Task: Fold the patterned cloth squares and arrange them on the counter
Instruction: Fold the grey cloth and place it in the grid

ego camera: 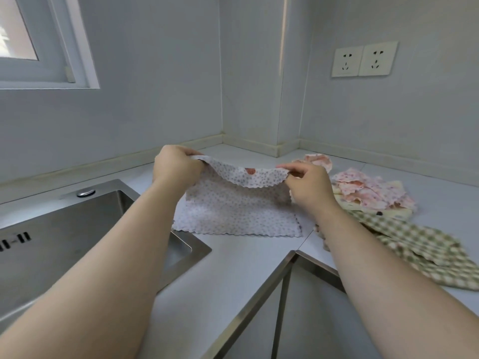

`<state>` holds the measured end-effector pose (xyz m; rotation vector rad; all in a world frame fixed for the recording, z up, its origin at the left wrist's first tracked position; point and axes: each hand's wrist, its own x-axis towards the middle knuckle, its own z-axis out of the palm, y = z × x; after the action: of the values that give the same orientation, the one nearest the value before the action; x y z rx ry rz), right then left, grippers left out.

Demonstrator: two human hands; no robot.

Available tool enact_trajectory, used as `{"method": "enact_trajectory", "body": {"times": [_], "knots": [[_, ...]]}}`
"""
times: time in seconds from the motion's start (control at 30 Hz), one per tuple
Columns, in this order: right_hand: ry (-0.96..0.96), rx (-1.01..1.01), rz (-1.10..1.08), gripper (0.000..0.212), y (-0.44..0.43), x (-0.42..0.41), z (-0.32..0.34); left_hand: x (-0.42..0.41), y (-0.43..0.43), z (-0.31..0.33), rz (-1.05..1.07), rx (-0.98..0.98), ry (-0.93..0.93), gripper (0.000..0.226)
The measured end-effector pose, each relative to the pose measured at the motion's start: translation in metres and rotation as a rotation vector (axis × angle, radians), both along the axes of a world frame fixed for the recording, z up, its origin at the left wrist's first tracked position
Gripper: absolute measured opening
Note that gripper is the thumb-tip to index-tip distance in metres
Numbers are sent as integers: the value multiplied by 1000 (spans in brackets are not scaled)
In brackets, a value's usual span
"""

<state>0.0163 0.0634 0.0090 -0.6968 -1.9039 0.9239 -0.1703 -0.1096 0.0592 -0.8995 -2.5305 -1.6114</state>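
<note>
A white cloth square with small dots (236, 213) lies on the grey counter (223, 275) in the corner, its near edge flat. Its far edge is lifted and curled toward me. My left hand (173, 167) pinches the far left corner, and my right hand (308, 187) pinches the far right corner. Both hands hold that edge a little above the counter. To the right sits a heap of other cloths: pink patterned ones (368, 187) on top and a green checked one (420, 247) trailing toward the counter's front edge.
A steel sink (64, 242) is set into the counter at the left, its corner just under the dotted cloth's near left edge. Walls close the corner behind. Two sockets (363, 59) are on the right wall. A window (39, 42) is at upper left.
</note>
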Motion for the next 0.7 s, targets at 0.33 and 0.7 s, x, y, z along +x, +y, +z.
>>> {"method": "enact_trajectory", "body": {"times": [0.33, 0.7], "knots": [[52, -346, 160, 17, -13, 11, 13, -20, -34, -13, -269, 88, -732, 26], [-277, -212, 298, 14, -11, 17, 8, -22, -39, -17, -265, -308, -509, 22]]}}
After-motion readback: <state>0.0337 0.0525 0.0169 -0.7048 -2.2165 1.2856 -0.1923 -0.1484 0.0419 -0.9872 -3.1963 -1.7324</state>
